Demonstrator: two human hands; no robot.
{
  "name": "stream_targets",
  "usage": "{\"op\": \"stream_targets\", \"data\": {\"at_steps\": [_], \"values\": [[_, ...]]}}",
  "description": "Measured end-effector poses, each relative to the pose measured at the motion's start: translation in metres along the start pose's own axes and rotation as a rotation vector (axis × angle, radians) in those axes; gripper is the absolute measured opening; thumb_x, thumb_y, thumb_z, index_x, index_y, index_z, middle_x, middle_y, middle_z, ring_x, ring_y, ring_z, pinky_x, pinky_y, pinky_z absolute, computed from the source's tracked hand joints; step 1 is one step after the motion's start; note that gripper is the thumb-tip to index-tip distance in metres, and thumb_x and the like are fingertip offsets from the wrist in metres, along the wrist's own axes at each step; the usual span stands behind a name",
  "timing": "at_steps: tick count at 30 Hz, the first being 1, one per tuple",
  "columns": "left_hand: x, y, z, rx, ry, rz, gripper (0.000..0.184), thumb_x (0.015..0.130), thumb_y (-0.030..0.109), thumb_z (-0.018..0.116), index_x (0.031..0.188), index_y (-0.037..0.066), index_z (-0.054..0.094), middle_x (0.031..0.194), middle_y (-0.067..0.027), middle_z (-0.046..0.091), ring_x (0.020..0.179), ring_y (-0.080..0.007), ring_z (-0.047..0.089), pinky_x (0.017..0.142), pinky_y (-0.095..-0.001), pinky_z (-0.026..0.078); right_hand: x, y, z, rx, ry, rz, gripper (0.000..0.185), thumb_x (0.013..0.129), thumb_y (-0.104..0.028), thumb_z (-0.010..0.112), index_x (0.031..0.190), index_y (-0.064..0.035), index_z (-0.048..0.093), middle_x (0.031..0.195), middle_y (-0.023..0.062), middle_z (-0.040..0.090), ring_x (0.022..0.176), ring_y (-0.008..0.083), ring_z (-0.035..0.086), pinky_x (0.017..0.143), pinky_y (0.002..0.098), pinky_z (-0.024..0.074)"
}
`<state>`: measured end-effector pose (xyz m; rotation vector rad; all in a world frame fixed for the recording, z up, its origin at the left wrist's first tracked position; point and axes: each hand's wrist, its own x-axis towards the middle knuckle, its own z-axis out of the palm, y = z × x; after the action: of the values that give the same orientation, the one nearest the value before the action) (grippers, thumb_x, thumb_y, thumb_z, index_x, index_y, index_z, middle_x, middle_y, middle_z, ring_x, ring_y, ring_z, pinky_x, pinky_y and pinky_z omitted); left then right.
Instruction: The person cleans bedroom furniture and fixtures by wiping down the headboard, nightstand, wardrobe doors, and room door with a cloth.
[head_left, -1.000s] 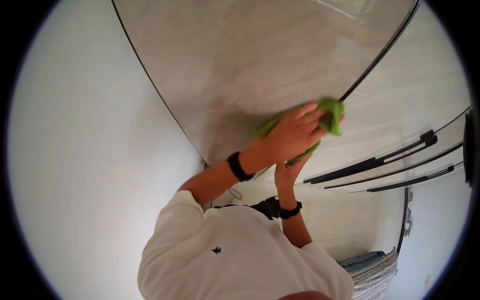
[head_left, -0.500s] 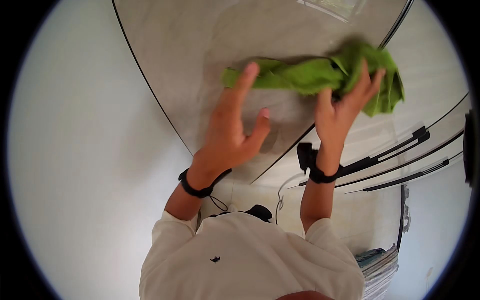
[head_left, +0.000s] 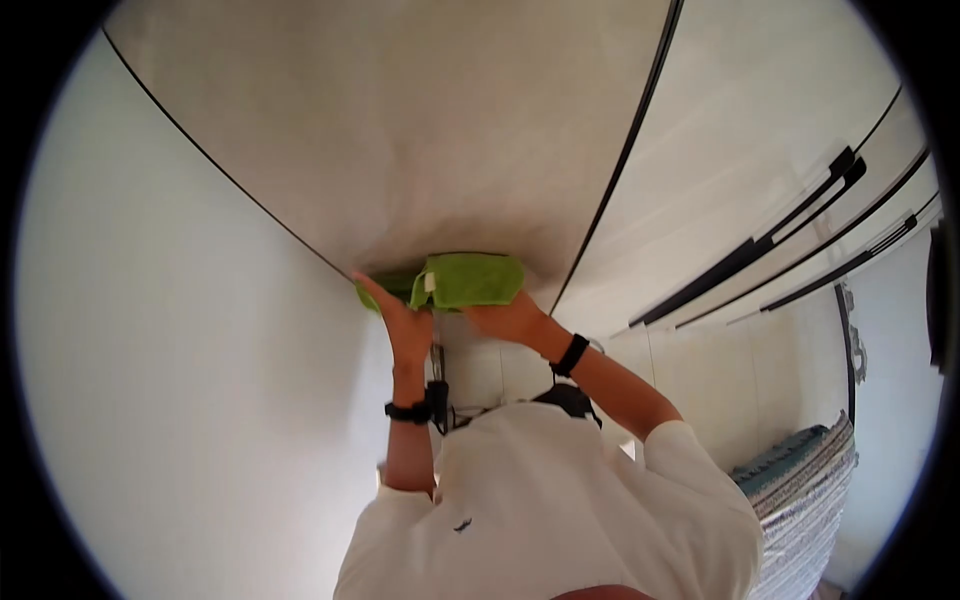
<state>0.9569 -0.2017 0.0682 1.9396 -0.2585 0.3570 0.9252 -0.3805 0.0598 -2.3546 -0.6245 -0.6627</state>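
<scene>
A bright green cloth is bunched into a short folded bundle against the near end of a glossy beige panel, with a small pale tag at its middle. My right hand grips the bundle from below at its right part; most of its fingers are hidden behind the fabric. At the left end, my left hand holds the cloth, one digit stretched up and left across it and the other fingers largely out of sight. Black bands circle both wrists.
The beige panel has dark edge lines on both sides. To the left stands a white wall. Long black handles run along the pale surface at right. A striped textile lies at lower right, beyond the tiled floor.
The green cloth has come down and left toward my body, from stretched out to a compact bundle. My right hand moved with it; my left hand went from open and apart to holding it.
</scene>
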Motion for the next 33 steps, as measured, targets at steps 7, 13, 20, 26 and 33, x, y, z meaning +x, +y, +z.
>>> {"op": "stream_targets", "data": {"at_steps": [7, 13, 20, 26, 33], "values": [[0.032, 0.082, -0.015, 0.056, 0.144, 0.166, 0.105, 0.082, -0.003, 0.063, 0.153, 0.001, -0.013, 0.16, -0.028, 0.007, 0.149, -0.0371, 0.013, 0.12, -0.0421, 0.014, 0.02, -0.016, -0.044, -0.501, 0.163, 0.11, 0.037, 0.085, -0.027, 0.068, 0.121, -0.0234, 0.066, 0.136, 0.0016, 0.057, 0.114, 0.0222, 0.06, 0.092, 0.0387, 0.0508], [0.045, 0.095, -0.006, -0.227, 0.173, 0.092, 0.103, 0.084, 0.0, 0.063, 0.152, -0.001, -0.014, 0.159, -0.0247, 0.012, 0.147, -0.0335, 0.018, 0.119, -0.0396, 0.013, 0.034, -0.001, -0.069, -0.69, 0.425, -0.046, 0.027, 0.075, -0.03, 0.077, 0.101, -0.027, 0.071, 0.143, 0.0047, 0.049, 0.128, 0.0236, 0.048, 0.102, 0.0507, 0.0365], [0.01, -0.026, 0.011, -0.305, 0.02, -0.423, 0.094, 0.092, 0.019, 0.06, 0.153, -0.005, -0.008, 0.155, -0.0207, 0.025, 0.139, -0.0286, 0.031, 0.117, -0.0334, 0.018, -0.035, 0.035, -0.024, -0.592, 0.056, -0.011, 0.023, 0.078, -0.025, 0.073, 0.101, -0.0207, 0.071, 0.131, 0.004, 0.058, 0.121, 0.0239, 0.053, 0.099, 0.0444, 0.04], [-0.018, -0.142, 0.025, -0.516, -0.349, -0.921, 0.065, 0.099, 0.033, 0.052, 0.146, -0.005, 0.029, 0.144, -0.0158, 0.044, 0.133, -0.0222, 0.042, 0.111, -0.0366, 0.034, -0.103, 0.051, 0.008, -0.494, -0.162, 0.127, 0.026, 0.083, -0.02, 0.066, 0.109, -0.0189, 0.067, 0.136, 0.0043, 0.055, 0.116, 0.0239, 0.057, 0.102, 0.0476, 0.0411], [0.009, -0.02, -0.003, -0.526, -0.654, -0.467, 0.043, 0.102, 0.03, 0.046, 0.133, 0.0, 0.05, 0.119, -0.0076, 0.061, 0.108, -0.021, 0.06, 0.101, -0.0338, 0.042, -0.041, 0.008, -0.05, -0.438, 0.142, 0.123, 0.029, 0.082, -0.018, 0.069, 0.11, -0.0122, 0.064, 0.143, 0.0146, 0.046, 0.129, 0.0361, 0.045, 0.105, 0.0538, 0.0357]]}}
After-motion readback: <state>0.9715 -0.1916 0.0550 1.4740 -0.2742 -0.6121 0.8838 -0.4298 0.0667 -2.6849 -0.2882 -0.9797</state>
